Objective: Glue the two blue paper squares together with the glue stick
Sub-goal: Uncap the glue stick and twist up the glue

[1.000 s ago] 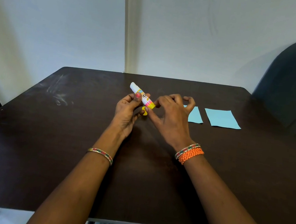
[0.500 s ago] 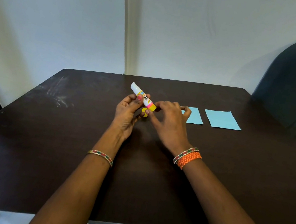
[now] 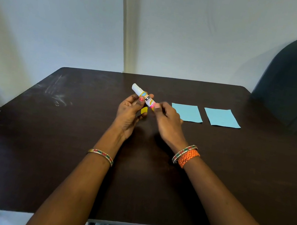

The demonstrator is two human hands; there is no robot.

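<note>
Blue paper squares (image 3: pixel 186 112) (image 3: pixel 222 117) lie toward the dark bench's (image 3: pixel 42 144) far right corner. Left hand (image 3: pixel 129 109) grips the white glue stick (image 3: pixel 143 96); right hand (image 3: pixel 166 116) pinches its lower end. Overtwisting could snap the glue.

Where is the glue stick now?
In the head view the glue stick is held above the table between both hands, left of the two blue squares.

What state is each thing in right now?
Glue stick: uncapped, tilted, held off the table.
Yellow cap: off, below the stick.
Left hand: grips the stick's middle.
Right hand: pinches its lower end.
Two blue paper squares: flat, apart, untouched.
</note>
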